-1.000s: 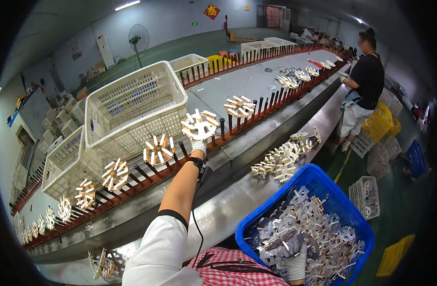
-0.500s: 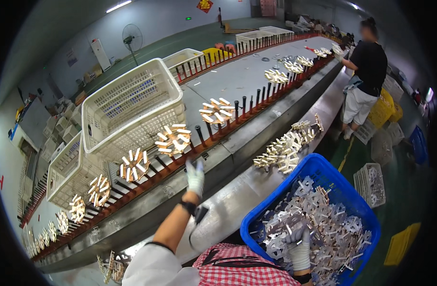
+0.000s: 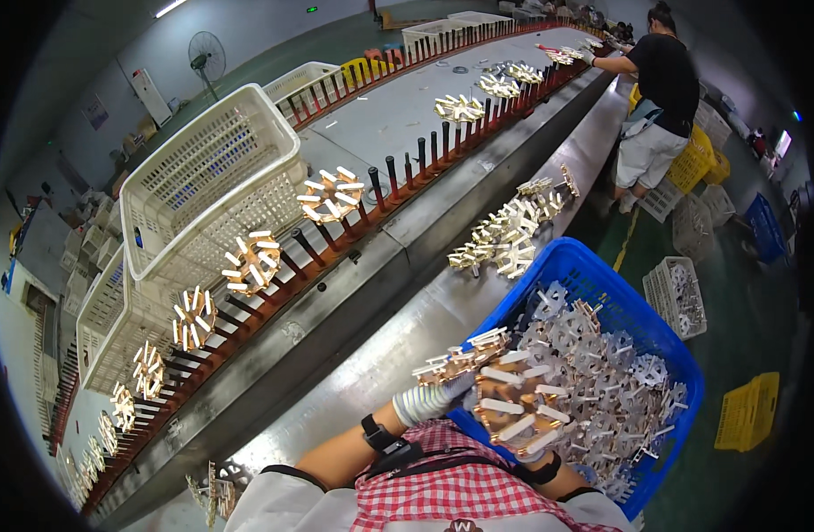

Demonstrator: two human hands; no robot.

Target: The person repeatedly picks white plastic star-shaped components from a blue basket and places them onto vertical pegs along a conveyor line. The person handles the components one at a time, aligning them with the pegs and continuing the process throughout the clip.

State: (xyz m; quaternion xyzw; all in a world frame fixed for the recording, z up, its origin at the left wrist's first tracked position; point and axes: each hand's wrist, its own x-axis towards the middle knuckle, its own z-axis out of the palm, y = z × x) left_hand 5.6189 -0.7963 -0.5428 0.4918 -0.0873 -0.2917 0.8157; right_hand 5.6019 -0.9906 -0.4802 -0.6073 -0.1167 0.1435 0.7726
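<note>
My left hand (image 3: 423, 402), in a striped white glove, is closed around a copper-coloured disc with white pegs (image 3: 460, 359) at the near left rim of the blue basket (image 3: 480, 341). Right beside it, a second pegged disc (image 3: 520, 406) is raised over the basket, close to my left fingertips. My right forearm (image 3: 562, 479) ends at a dark wristband just beneath this second disc; the disc hides that hand and its fingers. Many similar grey and copper-coloured pegged pieces (image 3: 602, 381) fill the basket.
A heap of pegged pieces (image 3: 504, 230) lies on the metal ledge (image 3: 371, 363). Beyond it, discs (image 3: 251, 263) sit along a row of dark upright rods (image 3: 389, 182). White crates (image 3: 212, 191) stand behind these. A co-worker (image 3: 660, 106) stands far right, near a yellow crate (image 3: 748, 412).
My left hand has come down and right from the rod row to the basket, where it now grips a disc. My right hand has risen from the pile and become hidden behind another disc.
</note>
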